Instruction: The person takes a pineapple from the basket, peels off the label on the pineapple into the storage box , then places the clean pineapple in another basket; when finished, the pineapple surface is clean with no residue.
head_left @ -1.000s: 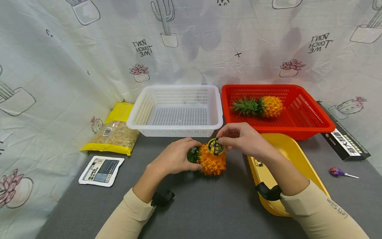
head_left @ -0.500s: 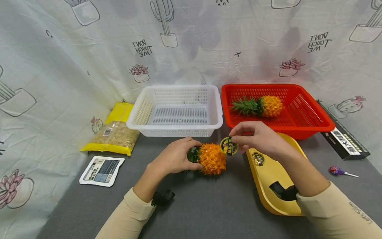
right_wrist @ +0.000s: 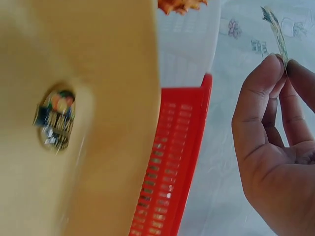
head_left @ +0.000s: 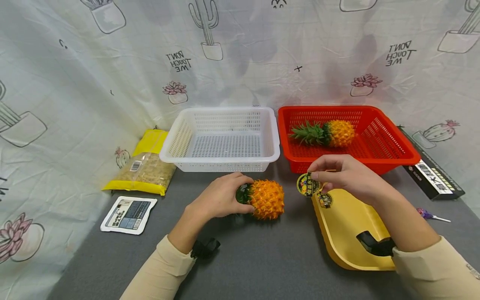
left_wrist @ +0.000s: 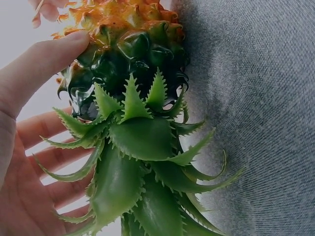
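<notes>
A small orange pineapple (head_left: 267,199) lies on its side on the grey table, its crown toward my left hand (head_left: 223,198). That hand grips it near the green crown end; the left wrist view shows the thumb on the fruit and spiky leaves (left_wrist: 128,172) below. My right hand (head_left: 346,177) pinches a round black-and-yellow sticker (head_left: 307,185) between thumb and fingertip, above the far left end of a yellow tray (head_left: 345,233). In the right wrist view the pinched sticker (right_wrist: 279,42) is seen nearly edge-on. A similar round sticker (right_wrist: 58,118) is inside the tray.
Behind stand a white basket (head_left: 219,160) and a red basket (head_left: 390,154), the red one holding another pineapple (head_left: 340,133). At left are a yellow bag of grain-like pieces (head_left: 151,166) and a white flat packet (head_left: 128,214). A black box (head_left: 435,179) and a lollipop (head_left: 425,213) lie at right.
My right hand has carried the sticker from over the pineapple rightward to the tray's end, uncovering the sticker in the tray. The left hand and pineapple have stayed in place.
</notes>
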The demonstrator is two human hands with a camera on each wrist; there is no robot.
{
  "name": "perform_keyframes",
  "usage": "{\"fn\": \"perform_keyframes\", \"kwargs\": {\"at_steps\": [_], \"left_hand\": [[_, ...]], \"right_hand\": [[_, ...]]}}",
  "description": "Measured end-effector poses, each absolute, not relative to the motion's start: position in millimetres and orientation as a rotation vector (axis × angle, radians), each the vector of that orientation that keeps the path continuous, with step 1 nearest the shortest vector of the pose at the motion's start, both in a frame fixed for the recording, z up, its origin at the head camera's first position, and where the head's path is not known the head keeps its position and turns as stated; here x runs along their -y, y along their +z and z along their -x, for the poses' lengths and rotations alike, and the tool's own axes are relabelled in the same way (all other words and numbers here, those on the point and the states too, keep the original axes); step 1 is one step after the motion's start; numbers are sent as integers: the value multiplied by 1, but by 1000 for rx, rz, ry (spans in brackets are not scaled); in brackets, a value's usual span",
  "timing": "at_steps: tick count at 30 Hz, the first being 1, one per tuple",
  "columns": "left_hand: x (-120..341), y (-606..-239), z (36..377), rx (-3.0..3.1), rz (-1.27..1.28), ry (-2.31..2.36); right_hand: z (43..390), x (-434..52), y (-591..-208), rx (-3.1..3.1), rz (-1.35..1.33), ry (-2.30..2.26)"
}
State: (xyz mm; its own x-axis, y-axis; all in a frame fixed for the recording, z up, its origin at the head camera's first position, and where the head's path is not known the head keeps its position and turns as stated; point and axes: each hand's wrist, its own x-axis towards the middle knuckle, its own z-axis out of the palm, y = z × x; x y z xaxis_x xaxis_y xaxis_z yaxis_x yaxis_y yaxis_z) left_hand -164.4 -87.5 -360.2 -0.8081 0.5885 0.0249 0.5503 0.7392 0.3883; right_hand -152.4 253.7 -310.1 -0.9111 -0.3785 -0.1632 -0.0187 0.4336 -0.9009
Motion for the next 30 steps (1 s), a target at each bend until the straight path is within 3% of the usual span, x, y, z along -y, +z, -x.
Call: {"fn": "perform_keyframes", "kwargs": {"at_steps": [19, 30], "left_hand": [[87, -359, 164, -2827, -916, 577], [87, -360, 164, -2833, -927, 584]], "right_hand": [[152, -312, -331, -2371, 285, -1397], [160, -327, -343, -2532, 236, -1048]]}}
